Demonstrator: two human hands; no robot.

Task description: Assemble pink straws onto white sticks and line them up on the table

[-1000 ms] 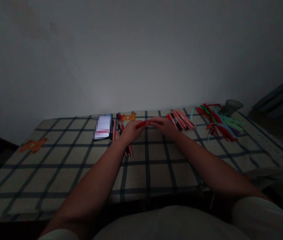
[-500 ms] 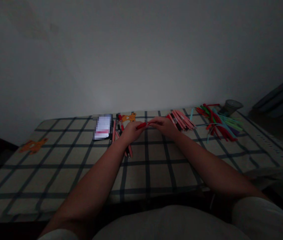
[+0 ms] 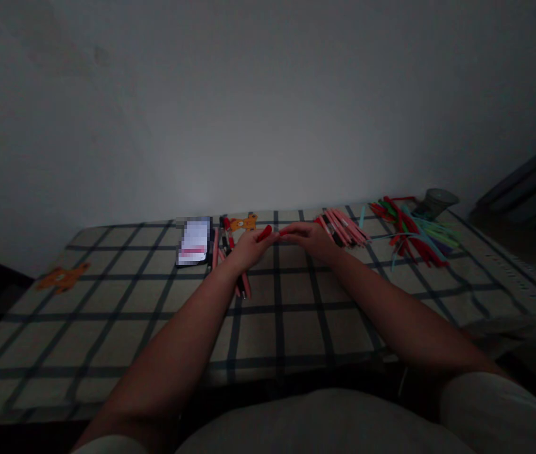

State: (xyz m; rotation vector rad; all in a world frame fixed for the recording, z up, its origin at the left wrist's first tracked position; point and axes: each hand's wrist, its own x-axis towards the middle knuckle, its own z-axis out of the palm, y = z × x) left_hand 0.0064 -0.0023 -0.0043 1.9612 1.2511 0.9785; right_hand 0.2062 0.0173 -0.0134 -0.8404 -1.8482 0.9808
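My left hand [image 3: 248, 247] is closed on a red pen piece [image 3: 264, 233], whose end sticks up beyond the thumb. Facing it, my right hand [image 3: 309, 238] pinches a second slim red pen piece [image 3: 289, 232]. The fingertips of both hands meet or nearly meet; whether the two pieces touch cannot be made out in the dim light. Several pink, black and red pens [image 3: 215, 246] lie beside and partly under my left hand. Just right of my right hand is a bundle of pink and black pen parts [image 3: 347, 228].
A phone [image 3: 195, 241] with a lit, blurred screen lies left of the pens. At the right are a pile of red, green and blue strips [image 3: 412, 233] and a dark translucent cup [image 3: 438, 202]. The checked cloth [image 3: 126, 340] covers the table, which meets a wall [image 3: 268, 113].
The red piece in my left hand has tilted, its end now pointing up. More red shows at my right fingertips. Both hands stay in about the same place.
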